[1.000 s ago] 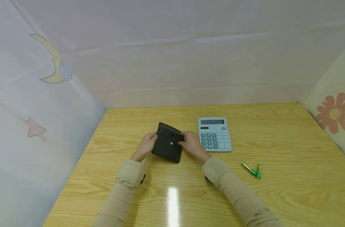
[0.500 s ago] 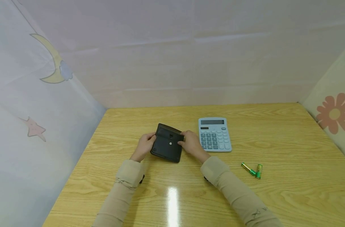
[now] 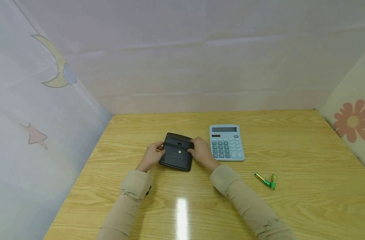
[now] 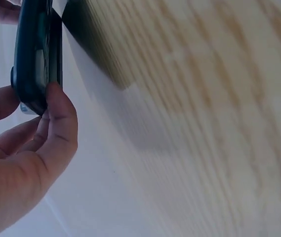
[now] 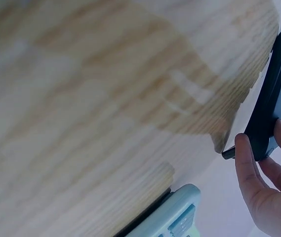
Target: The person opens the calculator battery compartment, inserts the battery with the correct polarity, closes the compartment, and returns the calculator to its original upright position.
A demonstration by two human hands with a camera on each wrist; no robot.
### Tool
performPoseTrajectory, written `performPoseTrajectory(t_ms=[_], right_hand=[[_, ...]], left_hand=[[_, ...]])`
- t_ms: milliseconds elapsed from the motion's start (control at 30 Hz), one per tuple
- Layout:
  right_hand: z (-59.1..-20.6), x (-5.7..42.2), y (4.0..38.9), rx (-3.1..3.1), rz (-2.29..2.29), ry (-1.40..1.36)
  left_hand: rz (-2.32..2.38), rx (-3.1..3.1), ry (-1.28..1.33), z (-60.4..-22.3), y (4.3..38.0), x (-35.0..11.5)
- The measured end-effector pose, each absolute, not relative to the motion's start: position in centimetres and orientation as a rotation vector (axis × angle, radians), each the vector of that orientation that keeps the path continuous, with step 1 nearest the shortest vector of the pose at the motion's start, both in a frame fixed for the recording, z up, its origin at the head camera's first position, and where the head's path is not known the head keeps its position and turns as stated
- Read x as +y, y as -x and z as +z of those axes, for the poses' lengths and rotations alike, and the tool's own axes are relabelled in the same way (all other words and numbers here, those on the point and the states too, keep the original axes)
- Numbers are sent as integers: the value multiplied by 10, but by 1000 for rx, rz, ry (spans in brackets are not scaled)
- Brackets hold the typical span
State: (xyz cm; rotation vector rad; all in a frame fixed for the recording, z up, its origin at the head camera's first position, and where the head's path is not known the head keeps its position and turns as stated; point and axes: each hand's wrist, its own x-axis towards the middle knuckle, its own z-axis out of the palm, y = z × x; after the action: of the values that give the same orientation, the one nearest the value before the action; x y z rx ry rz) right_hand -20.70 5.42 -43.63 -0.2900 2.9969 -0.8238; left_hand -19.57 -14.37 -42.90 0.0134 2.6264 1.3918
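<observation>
Both hands are on a black device (image 3: 176,155), back side up, held over the left-middle part of the wooden table (image 3: 290,143). Left hand (image 3: 151,155) pinches its left edge and right hand (image 3: 201,152) pinches the right edge, thumb and fingers only as far apart as the thing is thick. Can't tell if any edge of it touches the wood. The back has a round pale spot (image 3: 179,152), a dark notch (image 3: 179,144) above that, and some faint lines that might be print, but way too small to read.

Best readable stuff is on the light blue calculator (image 3: 226,143), lying face up just right of the right hand: 7 8 9, 4 5 6, 1 2 3, then 0 and 00. There's one skinny character at the right end of its screen (image 3: 224,129), can't swear to which.

Nearer the person and further right lie two green-and-gold batteries (image 3: 262,179), lower ends together or nearly so. Their labels are too tiny to make out, as are the dark scribbles on the beige sleeves (image 3: 245,201).
</observation>
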Motion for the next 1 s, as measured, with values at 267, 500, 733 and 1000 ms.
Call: performPoseTrajectory(t_ms=[267, 500, 733, 1000], right_hand=[[-436, 52, 207, 2992, -802, 258], [-434, 50, 208, 2986, -765, 239], [-433, 48, 208, 2974, -774, 247], [-434, 45, 209, 2961, -746, 244]], left_hand=[[1346, 2610, -14, -425, 192, -145], [1308, 2603, -13, -425, 190, -146], [1263, 2600, -11, -429, 191, -147], [1213, 2636, -18, -434, 193, -144]])
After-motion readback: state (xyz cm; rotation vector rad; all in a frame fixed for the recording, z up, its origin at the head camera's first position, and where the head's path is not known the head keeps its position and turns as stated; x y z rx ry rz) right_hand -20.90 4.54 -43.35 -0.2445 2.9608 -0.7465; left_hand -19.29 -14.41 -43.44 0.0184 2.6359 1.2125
